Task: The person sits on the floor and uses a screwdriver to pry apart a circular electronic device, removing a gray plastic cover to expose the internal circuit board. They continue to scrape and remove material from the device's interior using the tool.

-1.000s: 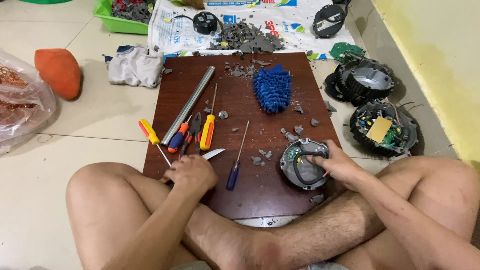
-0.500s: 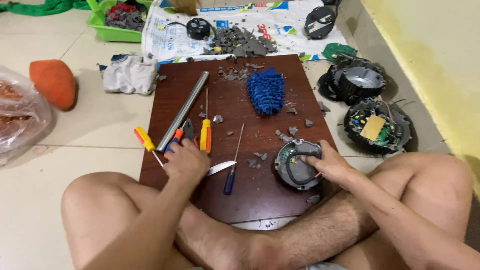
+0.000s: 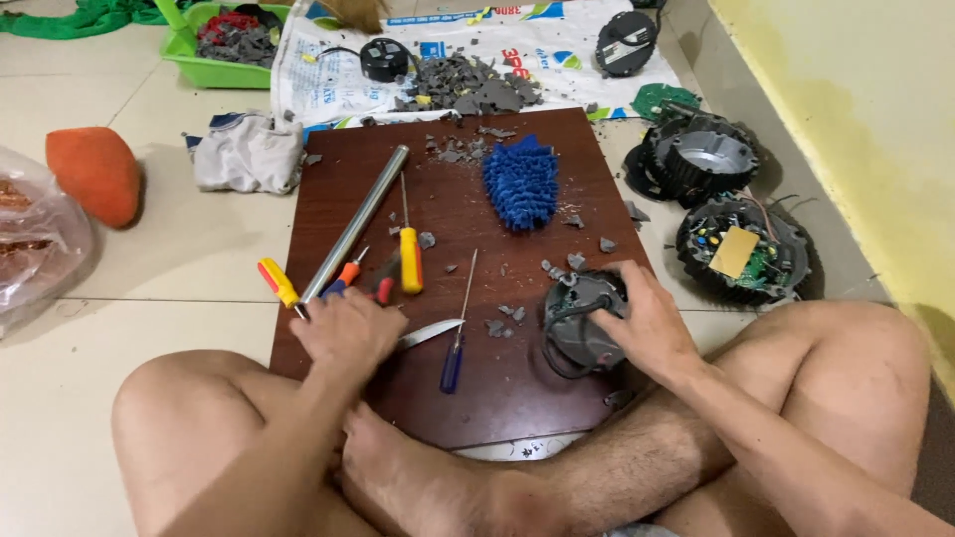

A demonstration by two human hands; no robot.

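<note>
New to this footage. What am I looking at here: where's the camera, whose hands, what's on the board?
There is no machine here: a person sits cross-legged on a tiled floor, and one camera worn on their head looks down at their two bare hands.

A dark brown wooden board lies across their legs. The right hand grips a round grey device housing with a black cable. The left hand rests on a knife, whose silver blade sticks out beside it.

Also on the board: a long metal tube, a yellow-handled screwdriver, a blue-handled screwdriver, a fluffy blue mop head and grey broken bits.

By the wall on the right lie two more round black housings, one showing its circuit board.
</note>
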